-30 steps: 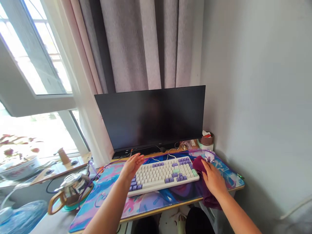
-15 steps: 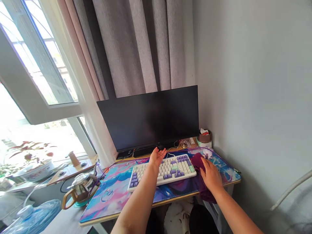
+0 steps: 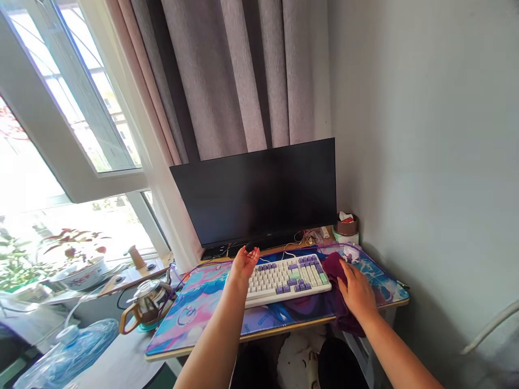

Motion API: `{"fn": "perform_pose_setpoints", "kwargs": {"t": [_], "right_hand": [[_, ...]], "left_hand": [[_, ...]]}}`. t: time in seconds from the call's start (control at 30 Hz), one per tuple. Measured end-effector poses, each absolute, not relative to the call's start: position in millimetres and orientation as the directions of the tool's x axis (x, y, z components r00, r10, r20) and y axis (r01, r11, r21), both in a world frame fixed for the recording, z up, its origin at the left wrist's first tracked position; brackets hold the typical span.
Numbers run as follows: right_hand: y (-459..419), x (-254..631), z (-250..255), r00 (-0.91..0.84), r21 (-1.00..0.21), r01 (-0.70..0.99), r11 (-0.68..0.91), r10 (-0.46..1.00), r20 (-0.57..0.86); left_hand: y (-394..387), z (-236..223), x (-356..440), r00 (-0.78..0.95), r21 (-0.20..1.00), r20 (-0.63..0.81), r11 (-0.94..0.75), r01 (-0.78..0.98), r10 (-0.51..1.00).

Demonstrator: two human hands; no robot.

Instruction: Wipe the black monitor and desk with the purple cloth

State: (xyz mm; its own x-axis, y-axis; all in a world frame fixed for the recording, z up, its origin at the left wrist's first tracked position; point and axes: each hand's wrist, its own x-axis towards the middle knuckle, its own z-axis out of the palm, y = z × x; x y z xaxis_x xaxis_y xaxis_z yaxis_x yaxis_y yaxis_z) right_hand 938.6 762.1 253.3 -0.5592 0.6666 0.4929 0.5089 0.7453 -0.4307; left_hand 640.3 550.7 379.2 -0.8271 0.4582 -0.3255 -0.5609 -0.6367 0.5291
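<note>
My left hand (image 3: 242, 266) is raised over the left end of the white and purple keyboard (image 3: 290, 275), its fingers closed around a small black round object (image 3: 249, 248) just below the monitor's lower edge. My right hand (image 3: 357, 292) lies palm down on a dark purple cloth (image 3: 333, 267), which sits at the keyboard's right end and hangs over the desk's front edge. The keyboard rests on a colourful pink and blue desk mat (image 3: 190, 313).
A wide dark monitor (image 3: 259, 194) stands at the back with cables beneath it. A small brown cup (image 3: 346, 227) is in the back right corner by the wall. A glass kettle (image 3: 148, 302) and a large water bottle (image 3: 68, 351) are to the left, under the window.
My left hand reached across the keyboard to the black object under the monitor and has drawn it leftward. My right hand stayed on the purple cloth. The view shifted slightly.
</note>
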Motion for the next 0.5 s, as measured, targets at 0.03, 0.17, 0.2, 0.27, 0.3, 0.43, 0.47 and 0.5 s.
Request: {"fn": "perform_pose_setpoints", "kwargs": {"t": [0.03, 0.17, 0.2, 0.27, 0.3, 0.43, 0.47, 0.5], "right_hand": [[762, 939, 253, -0.556, -0.434, 0.509, 0.743, 0.669, 0.494], [762, 938, 253, -0.553, -0.451, 0.494, 0.744, 0.668, 0.498], [762, 938, 253, -0.552, -0.452, 0.493, 0.743, 0.669, 0.497], [763, 938, 252, -0.549, -0.455, 0.498, 0.738, 0.674, 0.494], [763, 937, 251, -0.548, -0.456, 0.498, 0.738, 0.675, 0.495], [767, 936, 246, -0.551, -0.450, 0.486, 0.749, 0.662, 0.508], [767, 935, 245, -0.546, -0.446, 0.489, 0.750, 0.662, 0.514], [767, 935, 245, -0.538, -0.441, 0.493, 0.750, 0.661, 0.523]], "left_hand": [[545, 381, 638, -0.835, 0.533, -0.322, -0.643, -0.550, 0.447], [525, 387, 629, -0.854, 0.551, -0.308, -0.653, -0.519, 0.419], [520, 388, 627, -0.857, 0.556, -0.304, -0.652, -0.515, 0.417], [512, 390, 624, -0.861, 0.565, -0.298, -0.651, -0.507, 0.411], [509, 390, 623, -0.863, 0.570, -0.296, -0.649, -0.504, 0.410], [504, 387, 623, -0.861, 0.582, -0.295, -0.636, -0.506, 0.415], [504, 386, 623, -0.859, 0.582, -0.293, -0.634, -0.509, 0.421], [504, 385, 623, -0.856, 0.583, -0.291, -0.630, -0.513, 0.427]]}}
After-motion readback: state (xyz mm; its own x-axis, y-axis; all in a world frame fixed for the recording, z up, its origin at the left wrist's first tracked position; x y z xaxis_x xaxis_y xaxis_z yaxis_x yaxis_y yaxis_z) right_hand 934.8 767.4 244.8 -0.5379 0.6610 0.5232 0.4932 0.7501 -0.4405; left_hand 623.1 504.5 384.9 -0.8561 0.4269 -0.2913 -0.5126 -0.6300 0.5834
